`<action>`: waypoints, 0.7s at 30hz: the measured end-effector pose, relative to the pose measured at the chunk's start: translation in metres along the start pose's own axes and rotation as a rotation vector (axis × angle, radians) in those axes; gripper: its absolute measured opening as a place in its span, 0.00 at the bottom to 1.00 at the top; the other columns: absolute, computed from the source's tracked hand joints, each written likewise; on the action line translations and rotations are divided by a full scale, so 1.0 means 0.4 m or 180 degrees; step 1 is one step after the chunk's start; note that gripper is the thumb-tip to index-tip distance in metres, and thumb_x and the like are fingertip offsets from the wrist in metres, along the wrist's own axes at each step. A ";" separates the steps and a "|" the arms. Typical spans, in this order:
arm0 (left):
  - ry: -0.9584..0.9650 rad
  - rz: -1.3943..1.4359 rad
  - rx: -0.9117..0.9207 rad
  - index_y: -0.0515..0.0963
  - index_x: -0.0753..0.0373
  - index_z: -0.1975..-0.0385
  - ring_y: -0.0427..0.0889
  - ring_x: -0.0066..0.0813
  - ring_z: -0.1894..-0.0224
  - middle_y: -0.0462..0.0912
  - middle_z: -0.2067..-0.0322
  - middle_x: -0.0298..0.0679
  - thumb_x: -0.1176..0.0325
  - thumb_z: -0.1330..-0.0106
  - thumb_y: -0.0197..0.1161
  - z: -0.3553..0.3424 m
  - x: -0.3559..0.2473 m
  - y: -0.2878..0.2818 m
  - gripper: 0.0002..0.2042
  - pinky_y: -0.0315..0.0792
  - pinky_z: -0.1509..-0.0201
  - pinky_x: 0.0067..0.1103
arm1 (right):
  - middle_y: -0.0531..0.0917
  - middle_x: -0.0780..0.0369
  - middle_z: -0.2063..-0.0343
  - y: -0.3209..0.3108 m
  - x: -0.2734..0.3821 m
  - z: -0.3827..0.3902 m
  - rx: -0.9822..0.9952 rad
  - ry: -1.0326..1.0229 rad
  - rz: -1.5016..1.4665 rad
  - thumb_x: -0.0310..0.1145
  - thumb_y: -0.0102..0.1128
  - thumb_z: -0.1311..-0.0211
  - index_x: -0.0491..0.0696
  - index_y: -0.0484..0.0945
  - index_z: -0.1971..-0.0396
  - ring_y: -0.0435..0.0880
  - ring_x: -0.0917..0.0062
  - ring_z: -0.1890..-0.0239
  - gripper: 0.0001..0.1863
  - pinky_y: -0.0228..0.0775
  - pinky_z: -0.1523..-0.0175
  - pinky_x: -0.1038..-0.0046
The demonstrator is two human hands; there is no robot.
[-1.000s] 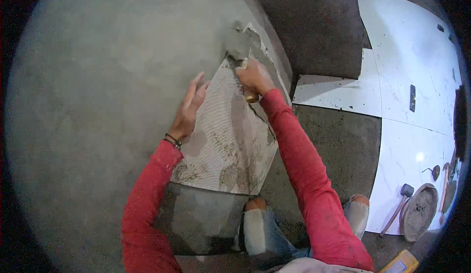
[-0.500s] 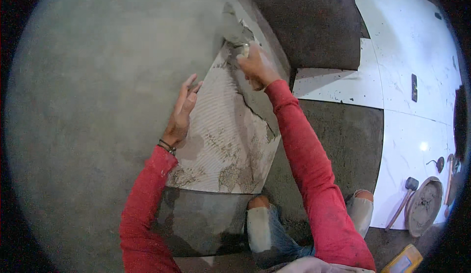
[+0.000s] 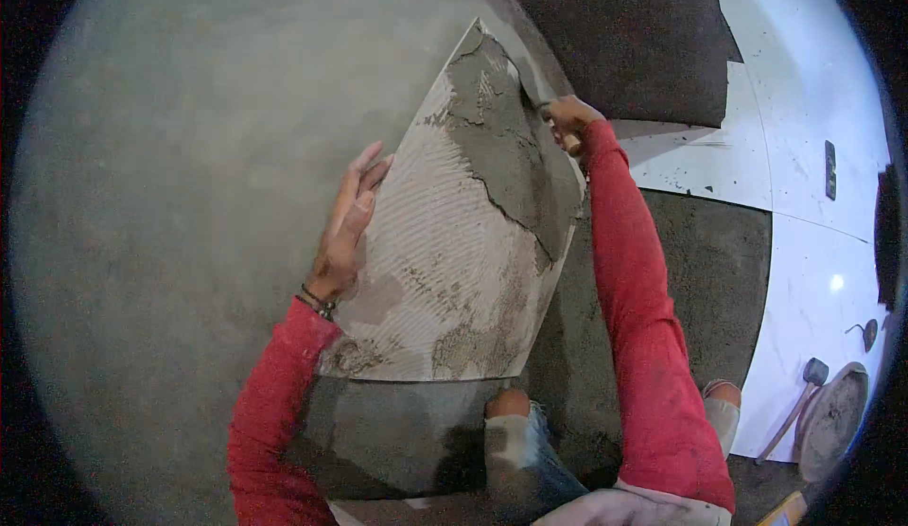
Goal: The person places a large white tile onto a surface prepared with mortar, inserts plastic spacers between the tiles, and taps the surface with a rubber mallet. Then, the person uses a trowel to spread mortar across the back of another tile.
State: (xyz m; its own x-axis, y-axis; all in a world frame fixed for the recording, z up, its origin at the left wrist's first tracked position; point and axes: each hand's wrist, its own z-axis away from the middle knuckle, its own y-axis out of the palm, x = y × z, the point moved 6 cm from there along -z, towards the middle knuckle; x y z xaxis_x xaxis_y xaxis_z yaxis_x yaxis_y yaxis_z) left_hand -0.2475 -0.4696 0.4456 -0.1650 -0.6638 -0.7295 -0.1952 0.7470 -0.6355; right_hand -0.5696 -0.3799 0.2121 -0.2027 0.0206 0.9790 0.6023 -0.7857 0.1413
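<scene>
A tile with its ridged pale back facing me stands or leans in front of me, its lower edge above my knees. Grey mortar covers its upper and right part in a thick, uneven layer; the lower part bears only thin smears. My left hand rests along the tile's left edge, fingers stretched out and open. At the upper right edge my right hand is closed round the wooden handle of a trowel. Its blade is mostly hidden along the mortar's edge.
White glossy tiles cover the floor at right, beside a rough grey patch. A mallet and a round mortar pan lie at lower right. A dark upright slab stands at the far side. A yellow package shows at the bottom.
My right hand has moved right with the trowel, off the tile's upper middle to its right edge. Mortar now spreads over the tile's top. My left hand stays at the left edge.
</scene>
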 end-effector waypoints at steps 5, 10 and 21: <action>-0.0256 -0.0206 -0.0016 0.47 0.68 0.33 0.52 0.40 0.31 0.52 0.33 0.47 0.33 0.41 0.48 0.023 0.001 -0.025 0.47 0.44 0.29 0.33 | 0.73 0.62 0.82 0.011 -0.207 -0.018 0.0003 0.0298 0.0212 0.36 0.52 0.43 0.43 0.73 0.70 0.72 0.76 0.83 0.11 0.68 0.77 0.68; 0.0138 -0.0125 -0.0090 0.49 0.68 0.33 0.55 0.42 0.33 0.60 0.38 0.56 0.42 0.37 0.45 -0.010 -0.012 0.006 0.40 0.43 0.30 0.32 | 0.73 0.63 0.81 0.004 -0.392 -0.009 0.0027 -0.1465 0.0985 0.39 0.52 0.41 0.45 0.73 0.68 0.71 0.77 0.85 0.12 0.65 0.82 0.69; -0.0012 -0.0069 -0.0181 0.52 0.64 0.33 0.57 0.41 0.33 0.59 0.37 0.52 0.41 0.35 0.46 0.009 0.022 -0.028 0.38 0.48 0.31 0.32 | 0.74 0.61 0.80 0.195 0.026 0.137 -0.1028 -0.1802 0.0496 0.39 0.55 0.44 0.41 0.70 0.65 0.73 0.77 0.82 0.16 0.68 0.75 0.71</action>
State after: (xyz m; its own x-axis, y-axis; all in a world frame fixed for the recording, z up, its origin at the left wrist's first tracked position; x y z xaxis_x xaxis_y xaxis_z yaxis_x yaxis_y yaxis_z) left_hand -0.2434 -0.4837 0.4453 -0.1567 -0.6795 -0.7167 -0.2534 0.7291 -0.6358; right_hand -0.4824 -0.4072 0.2413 0.3572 0.1441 0.9228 0.3126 -0.9495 0.0272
